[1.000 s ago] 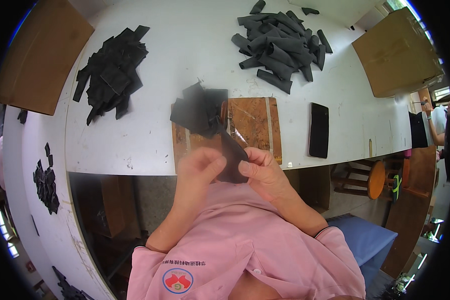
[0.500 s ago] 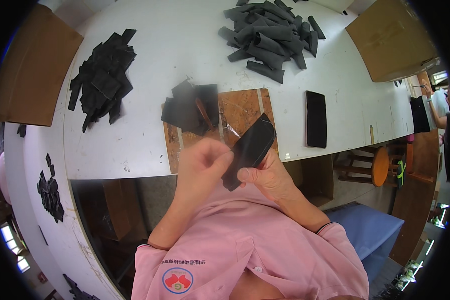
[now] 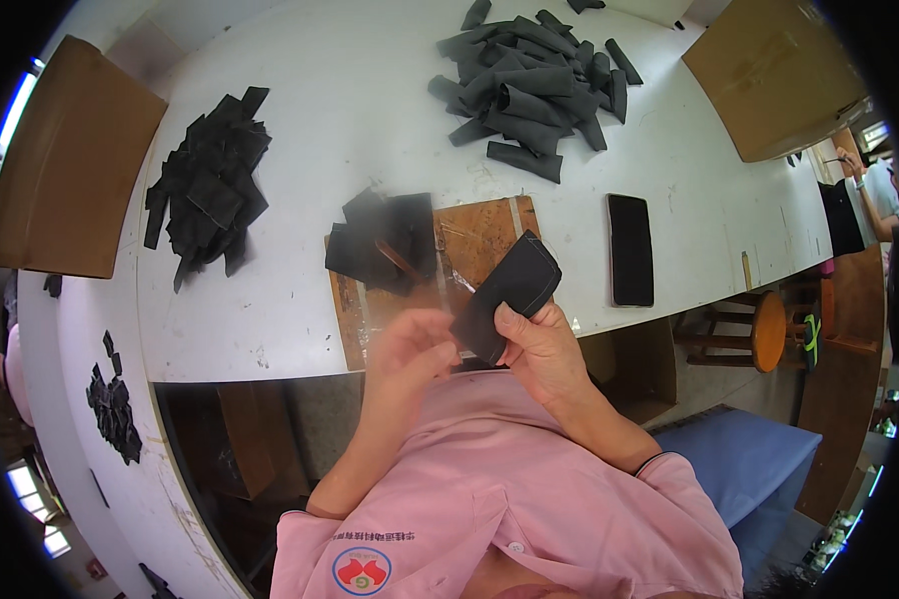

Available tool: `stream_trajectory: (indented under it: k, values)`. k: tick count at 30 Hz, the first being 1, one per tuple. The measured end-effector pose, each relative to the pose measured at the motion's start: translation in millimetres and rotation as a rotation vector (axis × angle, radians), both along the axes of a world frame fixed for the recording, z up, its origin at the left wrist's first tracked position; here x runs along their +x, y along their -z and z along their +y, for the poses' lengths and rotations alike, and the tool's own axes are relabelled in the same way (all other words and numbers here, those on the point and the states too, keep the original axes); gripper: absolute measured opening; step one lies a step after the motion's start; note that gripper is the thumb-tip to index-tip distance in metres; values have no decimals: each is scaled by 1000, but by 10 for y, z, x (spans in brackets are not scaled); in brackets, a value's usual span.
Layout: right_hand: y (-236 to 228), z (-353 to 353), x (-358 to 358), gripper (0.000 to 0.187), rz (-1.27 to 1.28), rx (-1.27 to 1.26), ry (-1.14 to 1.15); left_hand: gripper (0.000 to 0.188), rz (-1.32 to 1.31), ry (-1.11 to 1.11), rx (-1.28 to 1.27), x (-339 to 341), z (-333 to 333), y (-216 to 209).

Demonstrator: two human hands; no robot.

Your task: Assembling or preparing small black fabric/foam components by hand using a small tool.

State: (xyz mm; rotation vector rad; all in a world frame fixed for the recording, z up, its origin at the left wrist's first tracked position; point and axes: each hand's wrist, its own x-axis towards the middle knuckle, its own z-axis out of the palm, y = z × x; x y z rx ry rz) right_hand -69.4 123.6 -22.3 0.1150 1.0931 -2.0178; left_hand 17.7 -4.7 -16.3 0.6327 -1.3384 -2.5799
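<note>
A black fabric piece (image 3: 514, 285) with a light stitched line along its edge is gripped by my right hand (image 3: 541, 344), thumb on top. My left hand (image 3: 410, 349) hovers beside the piece's lower left end, its fingers bent but smeared by motion; whether it holds anything is unclear. Under and beyond them lies a worn brown board (image 3: 479, 225) with pale tape strips. Dark fabric pieces (image 3: 370, 240) rest on its left part, with a narrow brown object (image 3: 398, 260) across them.
Rolled dark fabric pieces (image 3: 529, 90) are heaped at the far middle, flat black pieces (image 3: 210, 185) at left. A phone (image 3: 630, 250) lies right of the board. Cardboard boxes (image 3: 75, 160) flank the white table (image 3: 300, 110). A wooden stool (image 3: 767, 331) stands right; another person (image 3: 879, 200) is beyond.
My right hand has tilted the black piece, so more of its stitched edge shows. My left hand has come off the piece's side and moved slightly down. The view has shifted a little.
</note>
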Motion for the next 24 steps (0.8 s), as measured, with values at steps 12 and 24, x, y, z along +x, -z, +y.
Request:
stream_trajectory:
  k: [12,24]
  values:
    - [112,-19,5,14,41,10,47,16,-63,2,-20,-30,81,-14]
    - [120,-38,32,20,42,8,98,11,-94,0,-39,-40,149,10]
